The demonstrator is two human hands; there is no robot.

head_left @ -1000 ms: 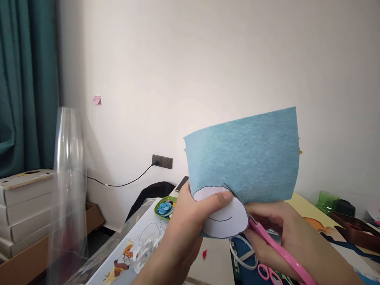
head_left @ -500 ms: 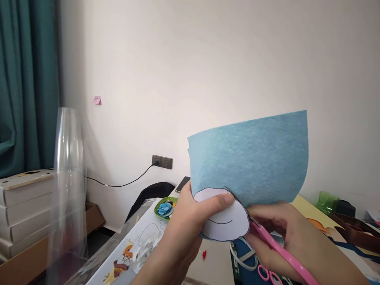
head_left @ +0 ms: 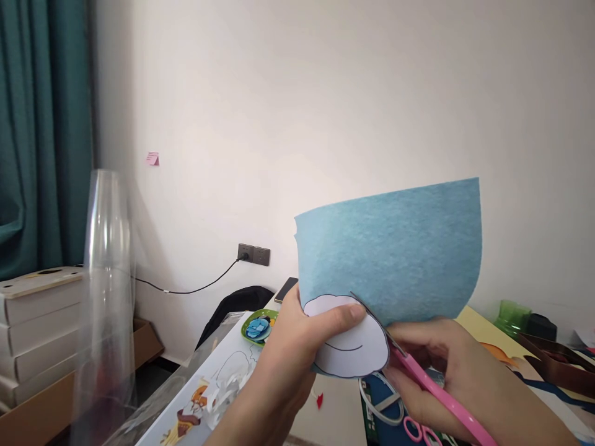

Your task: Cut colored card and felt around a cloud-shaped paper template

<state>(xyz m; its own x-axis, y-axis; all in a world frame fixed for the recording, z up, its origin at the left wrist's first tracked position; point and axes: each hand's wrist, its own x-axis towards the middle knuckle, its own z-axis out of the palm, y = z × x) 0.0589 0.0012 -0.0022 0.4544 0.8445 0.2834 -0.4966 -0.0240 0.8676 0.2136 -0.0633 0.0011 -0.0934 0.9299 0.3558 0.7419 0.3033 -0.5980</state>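
Item: white paper cutout, scalloped outline in dark line with one curved stroke inside (partly covered by a thumb), lying against the lower left part of a light blue sheet, both raised in front of the wall.

Left hand: closed in a pinch, thumb flat on the cutout, fingers behind and largely hidden; has hold of cutout and sheet together.

Right hand: curled around the pink handle of the scissors, blades slanting up along the cutout's right edge, tip near the left thumb; how far the blades stand apart cannot be told.

Below and around: red scrap, pale, beneath the cutout; smaller pink scissors, below the right hand; green dish with blue pieces, left of the left wrist; dark flat device, behind the left hand.
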